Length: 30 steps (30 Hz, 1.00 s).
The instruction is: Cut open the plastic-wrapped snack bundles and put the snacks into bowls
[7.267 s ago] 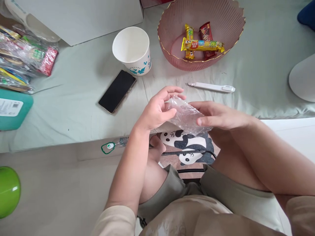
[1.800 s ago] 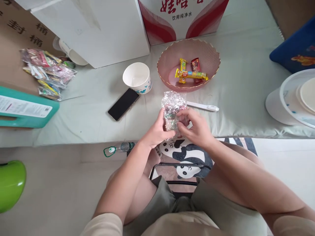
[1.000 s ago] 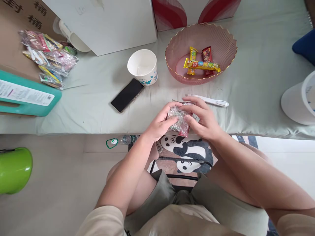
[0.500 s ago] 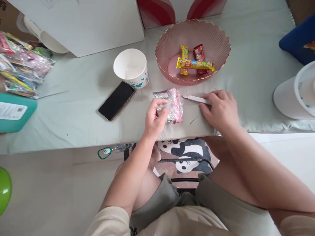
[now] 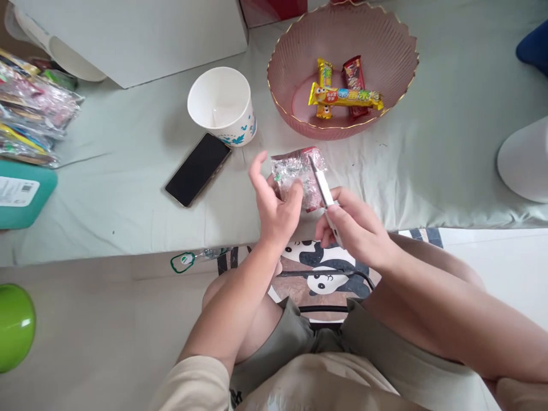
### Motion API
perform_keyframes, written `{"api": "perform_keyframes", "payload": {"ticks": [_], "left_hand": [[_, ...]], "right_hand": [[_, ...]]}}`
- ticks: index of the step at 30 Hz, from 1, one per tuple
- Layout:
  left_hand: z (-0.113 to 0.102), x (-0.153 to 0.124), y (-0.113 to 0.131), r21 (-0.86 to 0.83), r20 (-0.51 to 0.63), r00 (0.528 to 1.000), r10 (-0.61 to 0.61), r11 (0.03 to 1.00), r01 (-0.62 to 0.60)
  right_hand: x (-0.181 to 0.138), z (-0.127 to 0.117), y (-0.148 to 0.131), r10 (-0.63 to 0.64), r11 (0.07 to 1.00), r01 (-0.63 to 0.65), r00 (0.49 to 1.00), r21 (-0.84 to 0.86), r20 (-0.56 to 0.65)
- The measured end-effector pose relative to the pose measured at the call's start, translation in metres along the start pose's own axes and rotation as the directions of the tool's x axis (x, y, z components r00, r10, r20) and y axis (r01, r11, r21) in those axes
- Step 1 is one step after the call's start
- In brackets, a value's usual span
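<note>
My left hand (image 5: 277,212) pinches a shiny clear plastic packet (image 5: 291,166) with pink and red parts; the thumb lies on its front, the index finger sticks up, and the other fingers are mostly hidden behind it. In my right hand (image 5: 362,231) is a slim white utility knife (image 5: 324,187), gripped between thumb and fingers. Its tip points up and left, over the packet's upper right part; whether it touches the plastic I cannot tell.
Beyond my hands stand a pink ribbed bowl (image 5: 287,74) with several wrapped snacks and a white paper cup (image 5: 244,117). A black phone (image 5: 197,170) lies beside the cup. Bagged items (image 5: 34,108) and a teal container (image 5: 28,211) are left, a white container (image 5: 526,162) right.
My right hand has lifted the utility knife off the table and brought it left to the packet. My left hand has raised the packet, and its index finger has straightened.
</note>
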<state>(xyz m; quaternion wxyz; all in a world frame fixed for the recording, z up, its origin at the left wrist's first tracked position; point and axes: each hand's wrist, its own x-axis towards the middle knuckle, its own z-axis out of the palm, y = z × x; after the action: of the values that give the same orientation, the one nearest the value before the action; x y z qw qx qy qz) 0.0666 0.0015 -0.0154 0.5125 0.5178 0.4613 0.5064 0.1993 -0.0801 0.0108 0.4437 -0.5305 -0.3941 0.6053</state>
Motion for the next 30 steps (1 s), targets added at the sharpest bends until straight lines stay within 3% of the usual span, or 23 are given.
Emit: {"api": "perform_keyframes", "payload": {"ticks": [2,6,11,22,27,30], "left_hand": [[0.003,-0.002,-0.001,-0.026,0.037,0.998,-0.043,0.999,0.044],[0.002,-0.002,-0.008,-0.028,0.105,0.994,-0.008,1.0,0.011],[0.001,0.002,-0.013,0.021,-0.016,1.0,0.016,1.0,-0.015],[-0.002,0.016,-0.013,-0.128,-0.249,0.968,0.012,0.991,-0.045],[-0.027,0.04,-0.008,-0.239,-0.366,0.931,-0.013,0.968,-0.081],[-0.043,0.048,-0.005,-0.295,-0.366,0.929,-0.054,0.954,-0.061]], "right_hand": [[0.006,0.002,0.0,0.026,0.999,-0.026,1.0,0.026,-0.001],[0.013,-0.001,-0.002,0.074,0.997,-0.072,0.996,0.024,-0.059],[0.013,0.002,-0.002,0.043,0.999,-0.046,0.987,-0.018,-0.153],[0.02,0.011,-0.002,0.187,0.981,-0.185,0.982,-0.053,0.03],[0.016,0.015,-0.006,0.251,0.948,-0.226,0.964,-0.225,0.09],[0.015,0.001,-0.007,0.123,0.87,-0.082,0.991,-0.486,0.052]]}}
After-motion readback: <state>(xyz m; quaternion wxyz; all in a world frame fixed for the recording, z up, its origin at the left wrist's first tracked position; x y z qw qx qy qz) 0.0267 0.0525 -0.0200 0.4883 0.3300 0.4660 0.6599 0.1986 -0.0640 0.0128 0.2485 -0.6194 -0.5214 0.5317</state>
